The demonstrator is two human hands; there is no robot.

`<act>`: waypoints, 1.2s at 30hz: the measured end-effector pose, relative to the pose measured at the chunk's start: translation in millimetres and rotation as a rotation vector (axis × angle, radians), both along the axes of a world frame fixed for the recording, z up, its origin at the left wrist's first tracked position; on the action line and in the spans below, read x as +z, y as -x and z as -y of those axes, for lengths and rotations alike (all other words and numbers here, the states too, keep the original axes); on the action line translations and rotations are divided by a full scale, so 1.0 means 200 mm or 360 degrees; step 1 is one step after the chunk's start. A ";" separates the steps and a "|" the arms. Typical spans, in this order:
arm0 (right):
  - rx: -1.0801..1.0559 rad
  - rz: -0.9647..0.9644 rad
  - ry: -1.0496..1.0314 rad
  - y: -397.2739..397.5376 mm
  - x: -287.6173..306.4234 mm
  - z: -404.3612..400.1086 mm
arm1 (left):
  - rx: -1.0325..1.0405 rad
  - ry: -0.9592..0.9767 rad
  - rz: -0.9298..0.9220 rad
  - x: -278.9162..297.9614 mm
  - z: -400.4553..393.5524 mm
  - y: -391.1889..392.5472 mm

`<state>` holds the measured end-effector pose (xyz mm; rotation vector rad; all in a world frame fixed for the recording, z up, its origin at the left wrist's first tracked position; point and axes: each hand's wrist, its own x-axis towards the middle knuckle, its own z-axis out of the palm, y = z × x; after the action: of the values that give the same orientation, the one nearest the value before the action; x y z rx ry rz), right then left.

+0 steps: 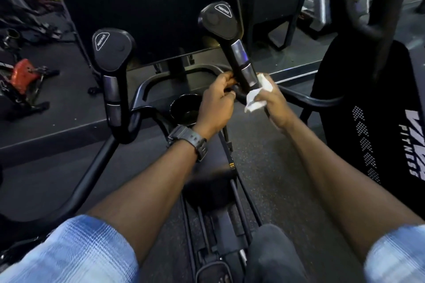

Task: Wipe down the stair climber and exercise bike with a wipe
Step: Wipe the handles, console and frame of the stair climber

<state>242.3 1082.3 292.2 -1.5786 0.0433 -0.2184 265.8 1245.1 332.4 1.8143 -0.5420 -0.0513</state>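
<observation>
The black exercise bike fills the middle, with a left handle (112, 71) and a right handle (232, 43), both with silver sensor bands, and a dark screen (147, 7) behind. My right hand (274, 104) holds a crumpled white wipe (256, 96) against the lower right handle. My left hand (216, 103), with a black watch on the wrist, grips the handle base just left of the wipe; its fingertips are hidden behind the bar.
A black cup holder (185, 108) sits just left of my left hand. A red and black machine (23, 76) stands on the floor at the far left. A black panel with white FITNESS lettering (381, 122) stands at the right. Curved handlebar tubing (92, 167) runs lower left.
</observation>
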 end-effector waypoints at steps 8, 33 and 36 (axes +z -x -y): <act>0.0144 -0.0227 -0.0124 -0.13 -0.03 0.04 | -0.0130 -0.0014 -0.0022 0.00 -0.05 -0.02; -0.0470 -0.0336 -0.1265 -0.16 -0.06 -0.17 | -0.0147 -0.0137 -0.0055 0.05 -0.04 -0.01; -0.0640 -0.0354 -0.1583 -0.16 -0.03 -0.18 | -0.0161 -0.0142 -0.0047 0.06 -0.04 0.00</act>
<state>274.7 1119.3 286.8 -0.5789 0.5613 -0.2748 266.5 1253.9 344.5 1.8686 -0.6186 -0.1733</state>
